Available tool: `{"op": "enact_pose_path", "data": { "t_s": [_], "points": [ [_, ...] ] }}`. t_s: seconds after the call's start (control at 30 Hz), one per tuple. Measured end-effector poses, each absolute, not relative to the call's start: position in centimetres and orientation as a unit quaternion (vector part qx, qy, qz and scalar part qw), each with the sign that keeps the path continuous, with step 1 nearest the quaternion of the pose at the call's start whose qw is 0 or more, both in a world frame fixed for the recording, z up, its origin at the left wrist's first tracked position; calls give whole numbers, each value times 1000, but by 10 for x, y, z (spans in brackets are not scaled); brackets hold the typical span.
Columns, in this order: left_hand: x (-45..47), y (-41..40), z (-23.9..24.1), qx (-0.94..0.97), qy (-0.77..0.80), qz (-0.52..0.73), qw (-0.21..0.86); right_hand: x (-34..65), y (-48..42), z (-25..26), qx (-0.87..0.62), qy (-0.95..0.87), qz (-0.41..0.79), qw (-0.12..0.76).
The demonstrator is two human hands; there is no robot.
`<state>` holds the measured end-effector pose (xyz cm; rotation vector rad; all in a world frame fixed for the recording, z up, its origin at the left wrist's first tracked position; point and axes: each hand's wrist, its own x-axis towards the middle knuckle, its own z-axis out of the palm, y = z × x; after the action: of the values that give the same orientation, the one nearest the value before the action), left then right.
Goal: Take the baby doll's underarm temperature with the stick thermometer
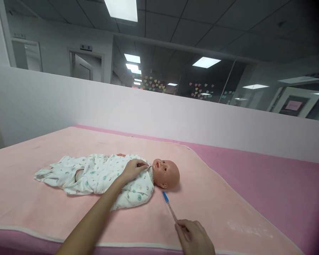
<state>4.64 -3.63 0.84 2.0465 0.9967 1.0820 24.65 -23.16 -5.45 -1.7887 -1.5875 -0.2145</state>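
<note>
A baby doll [168, 174] lies on its back, its bare head to the right and its mouth open. It wears a white printed outfit [93, 177] with green and brown motifs. My left hand [134, 170] is on the doll's upper chest, thumb and fingers pinching the collar [149, 169] near its neck. Lower right, my right hand [195, 235] grips a slim clear stick with a blue end [171, 210] between thumb and fingers. Its blue end points up toward the doll's ear, apart from the head. The exact kind of stick cannot be made out.
The doll lies on a peach-pink sheet [215, 205] with pale edging, over a darker pink mat [255, 173]. A low white wall [162, 113] runs behind it, topped by glass with heart-shaped stickers [152, 84]. Doorways show beyond.
</note>
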Motion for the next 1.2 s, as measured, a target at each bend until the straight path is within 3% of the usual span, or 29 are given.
{"op": "enact_pose_path", "data": {
  "t_s": [0.13,0.47,0.7,1.2],
  "points": [
    [46,-33,6,773,370,412,309,246,-221,-52,-689,-649,-55,318],
    [44,-37,9,782,357,420,291,191,-161,34,-604,-707,-7,367],
    [44,-30,2,767,339,438,325,172,-93,10,-561,-753,-106,327],
    [46,-34,6,746,316,456,369,171,-81,-35,-445,-696,-77,559]
  ]
}}
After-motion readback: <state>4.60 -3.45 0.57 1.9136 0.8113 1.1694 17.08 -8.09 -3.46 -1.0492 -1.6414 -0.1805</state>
